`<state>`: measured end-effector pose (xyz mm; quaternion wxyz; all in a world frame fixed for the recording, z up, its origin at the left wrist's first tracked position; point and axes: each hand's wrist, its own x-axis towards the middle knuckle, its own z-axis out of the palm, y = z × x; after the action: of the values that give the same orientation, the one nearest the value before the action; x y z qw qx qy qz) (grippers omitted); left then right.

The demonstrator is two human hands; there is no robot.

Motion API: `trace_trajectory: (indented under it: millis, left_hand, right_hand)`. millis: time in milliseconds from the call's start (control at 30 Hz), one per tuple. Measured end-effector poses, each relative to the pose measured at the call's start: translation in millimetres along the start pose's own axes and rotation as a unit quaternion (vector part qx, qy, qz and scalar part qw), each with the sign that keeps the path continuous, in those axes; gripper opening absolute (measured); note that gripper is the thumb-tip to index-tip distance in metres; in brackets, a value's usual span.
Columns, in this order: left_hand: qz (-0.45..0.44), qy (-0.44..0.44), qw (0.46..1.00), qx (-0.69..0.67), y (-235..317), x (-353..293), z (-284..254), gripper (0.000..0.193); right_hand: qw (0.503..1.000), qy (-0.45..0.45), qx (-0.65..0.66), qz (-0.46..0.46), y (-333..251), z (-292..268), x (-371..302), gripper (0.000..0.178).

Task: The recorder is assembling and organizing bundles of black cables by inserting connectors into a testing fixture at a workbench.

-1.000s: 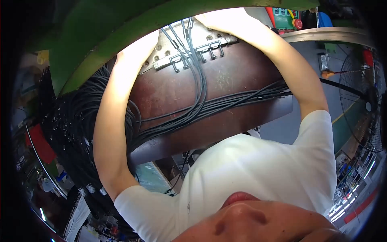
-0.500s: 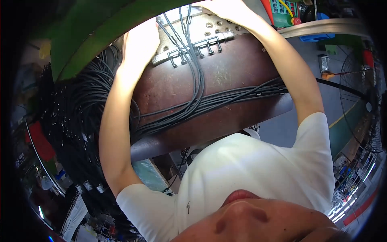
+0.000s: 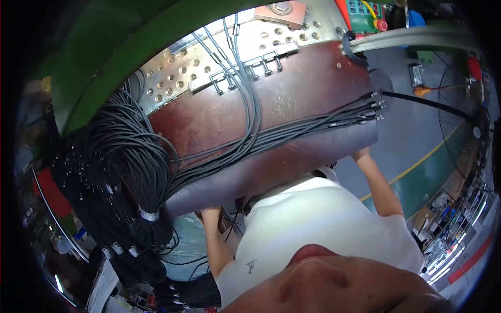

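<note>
Both arms hang down at the near edge of the brown work table (image 3: 292, 99). My left hand (image 3: 211, 210) is mostly out of sight under the edge, at the near left. At the near right, my right hand (image 3: 360, 154) also goes behind the edge. The fingers of both are hidden, so what they touch cannot be made out. Several black cables (image 3: 250, 138) lie across the table, their bare ends past its right side. A few cables run up over a metal bar with black clips (image 3: 245, 68) to a perforated metal plate (image 3: 167, 78).
A big bundle of black cables (image 3: 135, 151) with a silver band (image 3: 150, 215) hangs over the left side. A green machine frame (image 3: 88, 104) crosses the upper left. A copper-coloured bolted block (image 3: 284, 14) sits on the plate; a fan (image 3: 451, 112) stands right.
Both my hands have drawn back from the metal plate and bar down to the table's near edge. The plate and copper-coloured block now show. The cables on the table stay nearly as before.
</note>
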<state>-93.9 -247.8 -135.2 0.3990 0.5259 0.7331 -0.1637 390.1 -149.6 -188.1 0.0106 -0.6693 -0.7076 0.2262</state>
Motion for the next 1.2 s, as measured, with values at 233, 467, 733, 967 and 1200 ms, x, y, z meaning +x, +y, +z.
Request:
trace_trajectory:
  millis: [233,467,733,967,1200]
  left_hand:
    - [0.206,0.321,0.900,0.212,-47.5,29.8,52.2,0.026]
    - [0.230,0.336,0.877,0.254,-29.2,28.9,36.5,0.026]
    - [0.112,0.273,0.956,-0.002,34.5,-4.1,-12.1,0.029]
    - [0.432,-0.139,0.846,-0.279,132.3,-42.0,-93.1,0.037]
    - [0.514,0.314,0.798,0.029,244.9,4.9,-91.8,0.084]
  right_hand:
    - [0.998,0.058,0.001,-0.038,-23.0,-18.9,15.8,0.016]
    - [0.989,0.082,0.123,-0.028,-35.1,-25.1,18.7,0.020]
    - [0.998,0.056,-0.011,-0.011,-36.9,-32.0,21.8,0.024]
    - [0.883,-0.333,0.173,-0.284,-131.1,-175.3,34.8,0.028]
    - [0.812,0.272,-0.086,-0.509,-227.9,-115.6,195.0,0.043]
